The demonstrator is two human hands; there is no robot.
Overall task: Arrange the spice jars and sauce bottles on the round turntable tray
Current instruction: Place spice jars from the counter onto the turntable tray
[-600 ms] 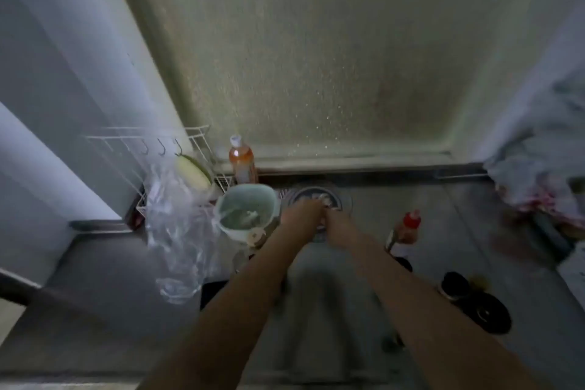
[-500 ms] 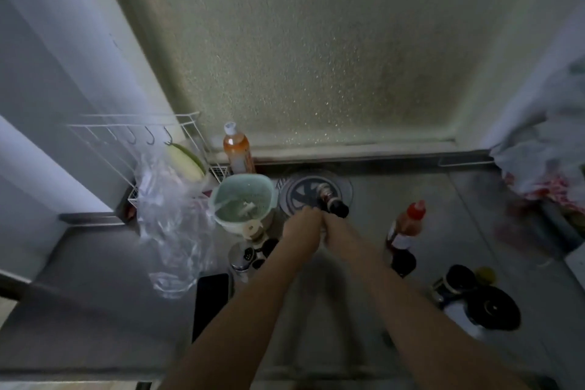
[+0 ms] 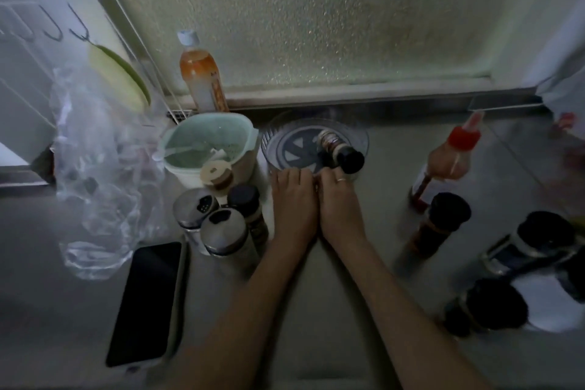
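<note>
A: Head view: both hands, left [image 3: 294, 199] and right [image 3: 340, 199], now rest fingers-down at the tray [image 3: 278, 139] rim, gripping nothing visible.

B: And the jar [image 3: 340, 149]?

A: Newly standing on the tray; others wait on the counter.

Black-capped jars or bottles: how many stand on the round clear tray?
1: a small black-capped spice jar on the round clear turntable tray, right of centre. Other black-capped jars stand on the counter beside it.
</note>
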